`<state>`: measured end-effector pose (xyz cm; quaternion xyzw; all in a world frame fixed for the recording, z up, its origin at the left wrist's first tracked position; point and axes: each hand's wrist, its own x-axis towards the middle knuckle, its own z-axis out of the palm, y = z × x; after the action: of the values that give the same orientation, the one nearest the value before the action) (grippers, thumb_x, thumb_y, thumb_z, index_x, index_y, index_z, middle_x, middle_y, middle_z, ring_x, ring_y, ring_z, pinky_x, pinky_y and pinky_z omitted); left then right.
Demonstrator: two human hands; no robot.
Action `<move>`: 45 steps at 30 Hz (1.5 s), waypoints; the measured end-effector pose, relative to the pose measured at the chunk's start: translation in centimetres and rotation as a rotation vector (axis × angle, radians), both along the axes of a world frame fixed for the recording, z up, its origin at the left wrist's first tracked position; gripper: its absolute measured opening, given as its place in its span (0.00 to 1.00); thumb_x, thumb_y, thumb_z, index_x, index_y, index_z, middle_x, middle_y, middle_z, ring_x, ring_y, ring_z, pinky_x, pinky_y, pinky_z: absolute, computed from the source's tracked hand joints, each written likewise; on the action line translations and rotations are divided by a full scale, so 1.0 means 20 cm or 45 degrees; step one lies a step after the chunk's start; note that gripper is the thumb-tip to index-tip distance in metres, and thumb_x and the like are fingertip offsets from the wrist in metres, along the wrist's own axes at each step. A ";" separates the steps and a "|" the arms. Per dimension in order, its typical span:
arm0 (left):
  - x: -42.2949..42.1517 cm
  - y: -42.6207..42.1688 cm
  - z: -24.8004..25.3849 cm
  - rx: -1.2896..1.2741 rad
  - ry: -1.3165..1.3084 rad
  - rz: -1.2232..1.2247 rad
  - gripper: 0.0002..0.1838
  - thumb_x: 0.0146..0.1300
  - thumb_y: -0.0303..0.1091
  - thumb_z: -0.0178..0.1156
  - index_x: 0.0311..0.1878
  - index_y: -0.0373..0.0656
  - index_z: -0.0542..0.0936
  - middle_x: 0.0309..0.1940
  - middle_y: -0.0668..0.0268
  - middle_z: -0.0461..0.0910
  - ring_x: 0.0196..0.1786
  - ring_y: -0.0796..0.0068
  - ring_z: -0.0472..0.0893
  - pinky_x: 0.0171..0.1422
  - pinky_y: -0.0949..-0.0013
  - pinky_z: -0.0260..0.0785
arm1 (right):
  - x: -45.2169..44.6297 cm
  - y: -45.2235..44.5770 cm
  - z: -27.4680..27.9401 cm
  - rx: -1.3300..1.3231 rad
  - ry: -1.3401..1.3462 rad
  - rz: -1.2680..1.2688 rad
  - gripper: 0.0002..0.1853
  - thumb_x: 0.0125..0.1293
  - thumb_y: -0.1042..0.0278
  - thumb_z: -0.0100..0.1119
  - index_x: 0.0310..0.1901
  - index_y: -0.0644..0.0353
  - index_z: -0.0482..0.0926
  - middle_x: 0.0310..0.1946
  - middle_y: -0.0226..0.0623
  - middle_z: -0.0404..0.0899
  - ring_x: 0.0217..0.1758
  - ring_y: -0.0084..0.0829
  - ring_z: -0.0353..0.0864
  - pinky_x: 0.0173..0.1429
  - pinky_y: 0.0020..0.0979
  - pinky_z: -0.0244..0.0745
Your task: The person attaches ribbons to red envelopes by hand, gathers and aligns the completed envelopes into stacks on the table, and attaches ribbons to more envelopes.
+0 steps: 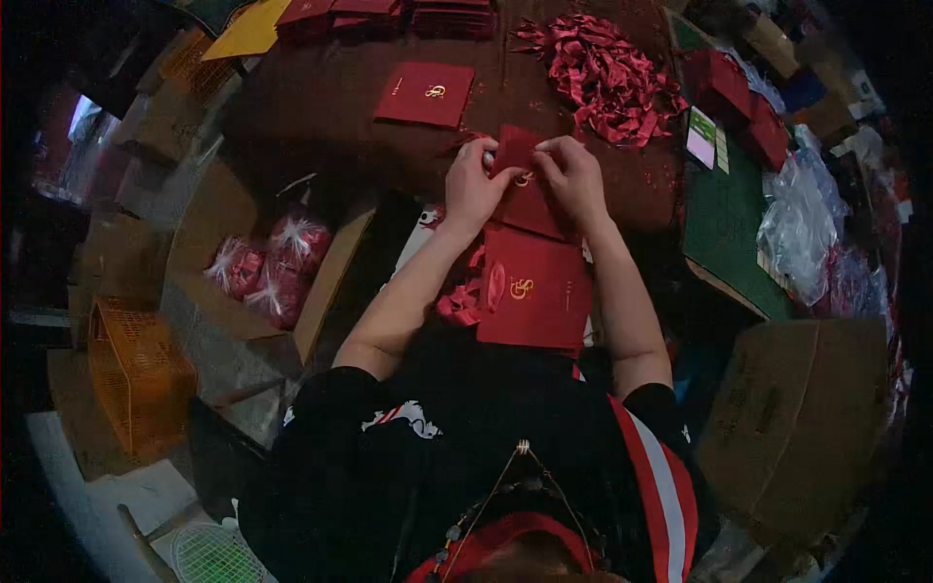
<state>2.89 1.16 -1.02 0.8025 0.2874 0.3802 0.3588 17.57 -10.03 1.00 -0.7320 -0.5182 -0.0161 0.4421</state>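
A flat red paper piece with a gold emblem, like a folded bag or card (pixel 533 207), is held between both hands over the front edge of the brown-covered table. My left hand (pixel 473 187) pinches its left side, with a bit of red ribbon near the fingertips. On its right side my right hand (pixel 575 182) is closed, thumb and fingers near its top. Whether ribbon is between the fingers I cannot make out. Below, close to my body, lies a red printed piece (pixel 544 291) with gold lettering, and red ribbon (pixel 461 303) sits at its left.
Another red printed piece (pixel 425 94) lies on the table (pixel 321 107), with stacks (pixel 452 19) behind. A heap of red ribbons (pixel 617 83) is at the right. A cardboard box (pixel 209 219) holds bags of red material (pixel 299 243) at the left. A phone (pixel 701 137) lies on the green surface.
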 end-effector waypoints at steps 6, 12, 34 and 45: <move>0.01 0.00 0.00 0.017 -0.046 -0.013 0.25 0.48 0.35 0.78 0.48 0.42 0.78 0.42 0.59 0.80 0.40 0.60 0.82 0.46 0.60 0.76 | -0.05 0.08 0.01 0.063 -0.221 0.025 0.06 0.67 0.67 0.62 0.40 0.59 0.80 0.37 0.42 0.81 0.43 0.45 0.82 0.46 0.41 0.77; -0.01 -0.05 0.03 0.146 -0.071 -0.014 0.24 0.50 0.32 0.76 0.50 0.43 0.77 0.39 0.59 0.77 0.41 0.57 0.80 0.45 0.57 0.73 | -0.07 0.09 0.00 0.005 -0.468 0.002 0.06 0.64 0.70 0.62 0.40 0.59 0.77 0.38 0.40 0.78 0.45 0.44 0.80 0.47 0.41 0.77; 0.04 0.04 0.06 0.189 0.394 -0.116 0.18 0.63 0.38 0.67 0.57 0.47 0.83 0.50 0.59 0.76 0.52 0.57 0.80 0.57 0.57 0.75 | -0.01 0.07 -0.03 -0.186 -0.025 -0.223 0.11 0.60 0.63 0.68 0.41 0.58 0.84 0.39 0.38 0.85 0.44 0.42 0.84 0.48 0.39 0.77; 0.18 0.09 0.08 0.034 0.349 -0.179 0.14 0.57 0.36 0.69 0.46 0.46 0.86 0.45 0.58 0.78 0.47 0.56 0.82 0.51 0.56 0.76 | 0.09 0.06 -0.06 -0.015 0.464 -0.152 0.13 0.59 0.72 0.71 0.43 0.64 0.79 0.38 0.35 0.84 0.46 0.25 0.84 0.53 0.29 0.78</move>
<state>6.55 2.87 0.67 0.8697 0.2715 0.2449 0.3315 19.41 -8.85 -0.22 -0.7548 -0.3853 0.0935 0.5226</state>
